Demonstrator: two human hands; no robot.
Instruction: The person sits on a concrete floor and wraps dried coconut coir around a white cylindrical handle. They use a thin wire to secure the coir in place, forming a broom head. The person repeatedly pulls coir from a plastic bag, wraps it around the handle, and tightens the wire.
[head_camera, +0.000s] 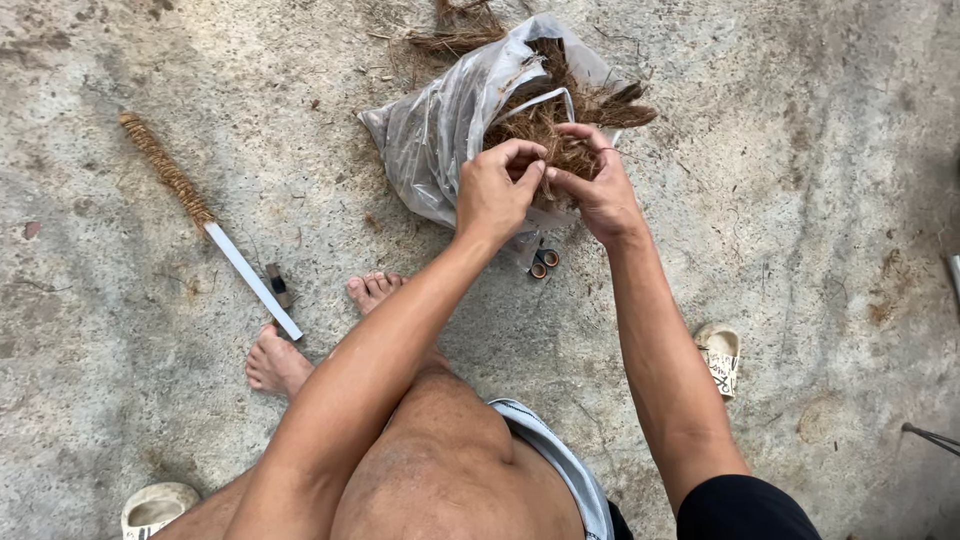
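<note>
Fibre (545, 125), brown and stringy, fills clear plastic bag (440, 130) on concrete floor (800, 200); left hand (495, 190) and right hand (600, 190) pinching strands.

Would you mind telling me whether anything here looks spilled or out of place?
Yes: brown fibre spills from the clear plastic bag that both hands work in, with loose strands on the concrete behind it. Small scissors lie half hidden under the bag's edge.

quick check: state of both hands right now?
Left hand: closed, pinching brown fibre from the plastic bag.
Right hand: closed on the same fibre.
</note>
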